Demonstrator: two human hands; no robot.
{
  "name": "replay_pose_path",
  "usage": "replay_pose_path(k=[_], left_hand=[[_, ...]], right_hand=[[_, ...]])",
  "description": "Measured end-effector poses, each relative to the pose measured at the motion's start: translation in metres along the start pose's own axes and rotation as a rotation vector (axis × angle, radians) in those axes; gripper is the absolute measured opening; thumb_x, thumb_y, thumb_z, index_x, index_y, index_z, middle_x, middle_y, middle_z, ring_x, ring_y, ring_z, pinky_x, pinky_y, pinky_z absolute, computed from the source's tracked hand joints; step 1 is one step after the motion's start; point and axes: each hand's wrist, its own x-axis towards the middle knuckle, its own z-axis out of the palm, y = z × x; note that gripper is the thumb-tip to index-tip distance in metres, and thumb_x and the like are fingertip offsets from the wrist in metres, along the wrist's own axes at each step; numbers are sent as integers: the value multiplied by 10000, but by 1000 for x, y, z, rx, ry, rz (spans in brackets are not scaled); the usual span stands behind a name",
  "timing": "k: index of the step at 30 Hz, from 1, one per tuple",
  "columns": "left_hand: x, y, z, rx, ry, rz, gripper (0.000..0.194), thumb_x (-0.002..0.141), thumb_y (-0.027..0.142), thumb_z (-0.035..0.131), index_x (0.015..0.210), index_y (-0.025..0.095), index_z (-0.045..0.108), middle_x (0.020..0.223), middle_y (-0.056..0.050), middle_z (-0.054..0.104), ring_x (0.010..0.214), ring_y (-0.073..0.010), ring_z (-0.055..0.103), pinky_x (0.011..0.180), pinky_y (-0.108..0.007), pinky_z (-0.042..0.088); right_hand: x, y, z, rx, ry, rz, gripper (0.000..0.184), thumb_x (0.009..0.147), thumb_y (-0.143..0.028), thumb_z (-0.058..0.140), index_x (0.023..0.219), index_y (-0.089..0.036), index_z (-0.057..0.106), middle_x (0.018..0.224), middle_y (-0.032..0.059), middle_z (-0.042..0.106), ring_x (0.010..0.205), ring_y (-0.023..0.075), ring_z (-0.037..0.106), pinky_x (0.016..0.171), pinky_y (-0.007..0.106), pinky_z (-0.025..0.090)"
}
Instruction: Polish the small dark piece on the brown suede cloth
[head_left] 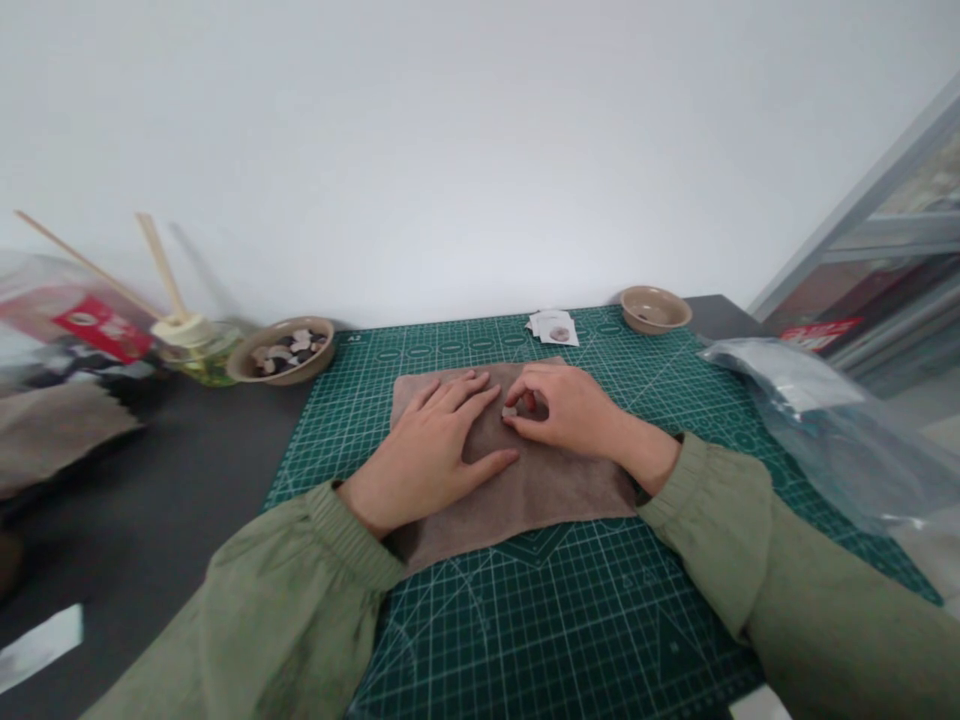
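The right hand (574, 405) pinches a small pale piece (510, 411) between thumb and curled fingers, nearer the brown cloth's (532, 490) far edge than its near one. The left hand (431, 455), spread flat, grips nothing. The piece looks light and hard, best pinched by its sides; the cloth seems soft, limp.

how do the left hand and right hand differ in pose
The left hand lies flat on the brown cloth; the right hand is curled. The left hand's fingers are spread, while the right hand's thumb and fingers pinch a small pale piece. Both hands extend from green sleeves.
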Motion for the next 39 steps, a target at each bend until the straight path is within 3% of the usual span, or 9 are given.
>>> replay_pose_path(k=[10,19,33,39], left_hand=[[2,-3,3,-2,20,7,786,989,659,666,1625,221,521,1718,-117,499,1613,-350,425,1342,-552,339],[6,-24,25,17,125,48,808,933,751,669,1604,319,544,1676,-67,556,1591,-387,443,1315,-574,367],[7,-22,22,-6,119,41,805,924,756,677,1607,355,536,1682,-43,552,1580,-400,467,1319,-593,371],[6,-21,21,2,106,30,837,925,758,672,1609,294,541,1689,-81,542,1592,-400,447,1320,-585,363]], right_hand=[[1,-3,-2,17,-21,-30,130,906,-271,835,993,-194,776,925,20,751,830,167,647,773,303,441],[2,-1,-4,1,-22,-65,158,956,-323,795,1034,-189,763,982,19,759,866,158,651,796,294,446],[3,-1,-2,16,-28,-58,165,970,-336,787,1046,-192,760,972,16,760,847,156,653,785,289,448],[3,0,-3,5,-5,-40,168,960,-333,798,1038,-188,766,969,20,759,842,159,651,771,293,444]])
